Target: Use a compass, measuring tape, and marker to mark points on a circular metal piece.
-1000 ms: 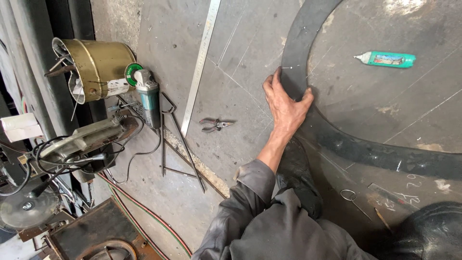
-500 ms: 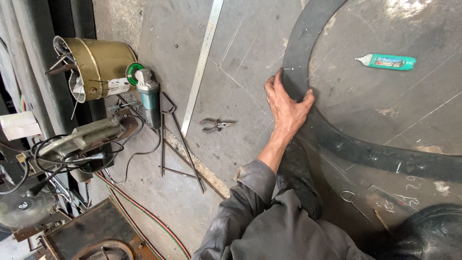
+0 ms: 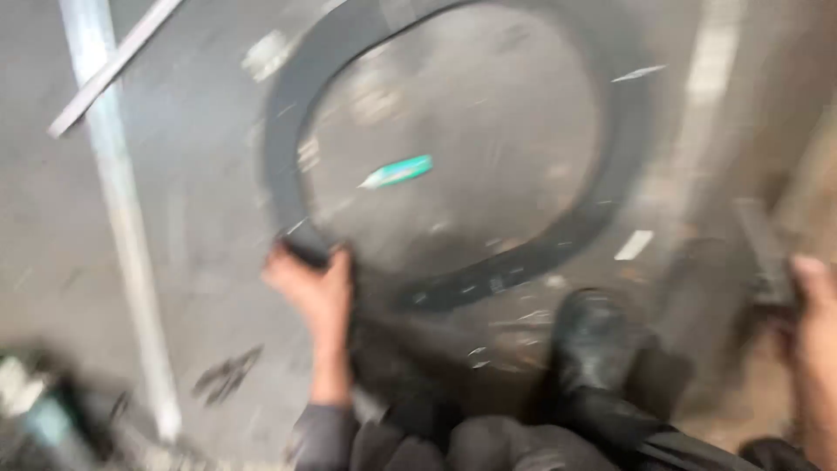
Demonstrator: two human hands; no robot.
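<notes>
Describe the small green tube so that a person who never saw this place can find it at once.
Find the large dark flat ring lying on the grey metal sheet; the left hand touches its lower left edge. Inside the ring, near the middle, lies the small green tube with a white tip. It is the only brightly coloured thing there.

- One dark ring (image 3: 602, 201) on the floor
- One green tube (image 3: 399, 172)
- Two pale metal strips (image 3: 122, 218)
- Two hands (image 3: 314, 288)
- One black boot (image 3: 593, 340)
</notes>
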